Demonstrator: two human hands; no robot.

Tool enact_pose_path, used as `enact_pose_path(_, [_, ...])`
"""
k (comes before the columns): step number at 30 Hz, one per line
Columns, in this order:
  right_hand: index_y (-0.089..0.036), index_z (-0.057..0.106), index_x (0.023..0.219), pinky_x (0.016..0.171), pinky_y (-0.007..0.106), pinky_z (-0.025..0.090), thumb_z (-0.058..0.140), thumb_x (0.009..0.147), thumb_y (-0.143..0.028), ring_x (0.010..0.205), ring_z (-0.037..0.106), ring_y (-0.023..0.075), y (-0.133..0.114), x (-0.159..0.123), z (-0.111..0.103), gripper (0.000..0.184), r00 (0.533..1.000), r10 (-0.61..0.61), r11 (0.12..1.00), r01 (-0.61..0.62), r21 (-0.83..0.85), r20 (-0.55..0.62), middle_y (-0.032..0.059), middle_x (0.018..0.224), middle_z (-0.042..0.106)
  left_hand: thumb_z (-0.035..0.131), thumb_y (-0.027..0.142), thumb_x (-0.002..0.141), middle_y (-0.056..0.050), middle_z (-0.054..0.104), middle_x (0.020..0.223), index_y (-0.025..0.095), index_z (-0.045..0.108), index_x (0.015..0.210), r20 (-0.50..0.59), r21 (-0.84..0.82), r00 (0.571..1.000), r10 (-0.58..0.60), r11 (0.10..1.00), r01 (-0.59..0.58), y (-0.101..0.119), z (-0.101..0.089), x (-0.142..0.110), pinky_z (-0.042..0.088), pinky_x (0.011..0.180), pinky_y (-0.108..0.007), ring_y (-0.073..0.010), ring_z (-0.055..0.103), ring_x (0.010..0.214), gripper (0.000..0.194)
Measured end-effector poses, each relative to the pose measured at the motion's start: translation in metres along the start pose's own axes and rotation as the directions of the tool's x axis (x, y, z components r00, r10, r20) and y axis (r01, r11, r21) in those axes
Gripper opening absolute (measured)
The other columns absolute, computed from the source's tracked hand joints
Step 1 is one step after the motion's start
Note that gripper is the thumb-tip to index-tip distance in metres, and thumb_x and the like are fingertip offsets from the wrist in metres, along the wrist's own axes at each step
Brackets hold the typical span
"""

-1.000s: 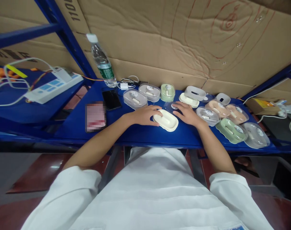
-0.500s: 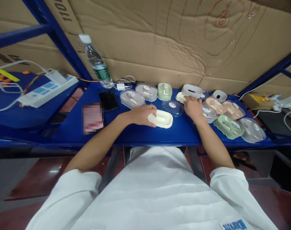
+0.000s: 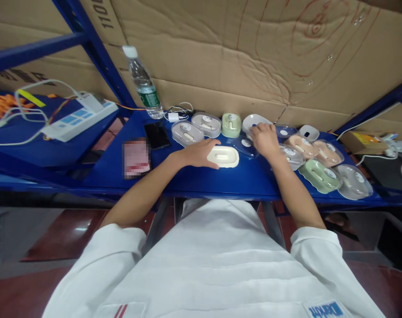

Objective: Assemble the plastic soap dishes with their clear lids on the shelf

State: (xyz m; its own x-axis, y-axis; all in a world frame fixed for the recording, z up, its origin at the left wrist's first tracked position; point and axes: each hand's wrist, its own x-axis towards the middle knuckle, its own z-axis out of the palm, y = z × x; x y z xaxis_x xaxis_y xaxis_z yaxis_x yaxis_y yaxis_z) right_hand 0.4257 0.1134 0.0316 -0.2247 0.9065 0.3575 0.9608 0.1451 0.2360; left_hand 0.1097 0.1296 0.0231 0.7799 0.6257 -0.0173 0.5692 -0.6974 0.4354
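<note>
A cream-coloured, shallow oval tray of smooth, plastic-looking material lies near the front edge of a blue tabletop, ahead of the person's white shirt. The left hand has hold of its left end, thumb on the near side and fingers on the far side, the gap between them only as wide as the tray.

Farther back and to the right, the right hand reaches over a pale grey-white oval container, fingers bent down at its near side; whether they grip it or only touch it cannot be told. Just beside that hand, to its left, a clear oval lid with a round white label lies on the tabletop.

Beyond the left hand stand two grey oval boxes under clear lids and a pale green box with a clear lid. Right of the right hand, more lidded boxes sit close together: grey, peach and green.

On the left, a black phone lies near a pink rectangular item, blurred by pixels. Behind the phone, a clear bottle with a green label stands near a brown cardboard wall.
</note>
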Motion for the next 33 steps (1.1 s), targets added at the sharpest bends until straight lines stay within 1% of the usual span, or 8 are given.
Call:
enact_pose_path(3, [-0.014, 0.075, 0.131, 0.103, 0.049, 0.036, 0.041, 0.106, -0.017, 0.113, 0.057, 0.034, -0.027, -0.007, -0.009, 0.042, 0.985, -0.174, 0.982, 0.174, 0.069, -0.011, 0.019, 0.12, 0.069, 0.078, 0.068, 0.08, -0.025, 0.028, 0.178, 0.013, 0.018, 0.172, -0.071, -0.014, 0.995, -0.064, 0.998, 0.063, -0.006, 0.006, 0.003, 0.032, 0.13, -0.053, -0.0434, 0.035, 0.162, 0.123])
enact_pose_path(5, [-0.016, 0.074, 0.131, 0.102, 0.048, 0.039, 0.039, 0.106, -0.014, 0.112, 0.058, 0.0333, -0.04, -0.01, -0.013, 0.043, 0.979, -0.202, 0.974, 0.201, 0.105, 0.006, 0.0188, 0.122, 0.068, 0.078, 0.064, 0.081, -0.026, 0.022, 0.18, 0.012, 0.009, 0.174, -0.08, -0.032, 0.995, -0.051, 0.998, 0.049, -0.008, 0.007, 0.004, 0.031, 0.131, -0.054, -0.0439, 0.032, 0.164, 0.126])
enact_pose_path(10, [-0.012, 0.057, 0.152, 0.107, 0.056, 0.048, 0.056, 0.103, -0.028, 0.128, 0.057, 0.0412, -0.037, -0.012, -0.008, 0.052, 0.998, 0.043, 0.977, -0.053, 0.208, 0.053, 0.0248, 0.143, 0.059, 0.076, 0.059, 0.085, -0.027, 0.023, 0.179, 0.014, 0.01, 0.174, -0.062, -0.042, 0.998, 0.013, 0.999, -0.016, -0.009, 0.006, 0.003, 0.032, 0.13, -0.058, -0.0455, 0.032, 0.164, 0.12])
enact_pose_path(13, [-0.013, 0.055, 0.152, 0.109, 0.051, 0.054, 0.057, 0.099, -0.021, 0.129, 0.062, 0.0345, -0.021, -0.008, -0.001, 0.054, 0.991, 0.117, 0.925, -0.132, 0.355, 0.064, 0.0234, 0.157, 0.048, 0.076, 0.061, 0.086, -0.026, 0.023, 0.18, 0.016, 0.01, 0.175, -0.038, -0.071, 0.998, 0.041, 0.996, -0.044, -0.01, 0.005, 0.002, 0.032, 0.13, -0.058, -0.0459, 0.032, 0.164, 0.119])
enact_pose_path(16, [-0.015, 0.06, 0.147, 0.108, 0.045, 0.058, 0.05, 0.103, -0.019, 0.124, 0.068, 0.0284, -0.015, -0.007, -0.002, 0.046, 0.997, 0.082, 0.88, -0.078, 0.469, 0.013, 0.0207, 0.164, 0.041, 0.076, 0.066, 0.087, -0.024, 0.021, 0.181, 0.019, 0.008, 0.175, -0.038, -0.117, 0.996, 0.08, 0.99, -0.083, -0.014, 0.007, 0.003, 0.032, 0.13, -0.061, -0.0462, 0.031, 0.164, 0.121])
enact_pose_path(23, [-0.023, 0.07, 0.14, 0.111, 0.047, 0.06, 0.049, 0.105, -0.025, 0.137, 0.064, 0.0296, -0.039, -0.019, -0.028, 0.041, 0.987, -0.116, 0.708, 0.161, 0.688, -0.112, 0.0126, 0.161, 0.053, 0.08, 0.067, 0.084, -0.022, 0.006, 0.184, 0.02, -0.001, 0.176, -0.135, -0.188, 0.984, 0.12, 0.972, -0.144, -0.019, 0.012, 0.006, 0.021, 0.136, -0.06, -0.0437, 0.015, 0.17, 0.131])
enact_pose_path(27, [-0.025, 0.073, 0.136, 0.109, 0.049, 0.061, 0.051, 0.107, -0.032, 0.133, 0.067, 0.0288, -0.052, -0.024, -0.034, 0.037, 0.962, -0.259, 0.584, 0.23, 0.778, -0.09, 0.0109, 0.164, 0.051, 0.081, 0.068, 0.084, -0.019, 0.012, 0.183, 0.024, 0.008, 0.176, -0.134, -0.199, 0.985, 0.113, 0.97, -0.139, -0.019, 0.011, 0.006, 0.025, 0.135, -0.059, -0.0445, 0.019, 0.168, 0.125])
enact_pose_path(33, [-0.026, 0.077, 0.128, 0.104, 0.042, 0.062, 0.059, 0.107, -0.044, 0.124, 0.072, 0.0254, -0.065, -0.025, -0.026, 0.033, 0.896, -0.418, 0.355, 0.314, 0.88, -0.151, 0.011, 0.143, 0.069, 0.078, 0.064, 0.086, -0.015, 0.044, 0.165, 0.03, 0.034, 0.17, -0.008, -0.136, 0.995, 0.095, 0.986, -0.095, -0.012, -0.002, -0.003, 0.041, 0.123, -0.054, -0.0429, 0.051, 0.147, 0.101])
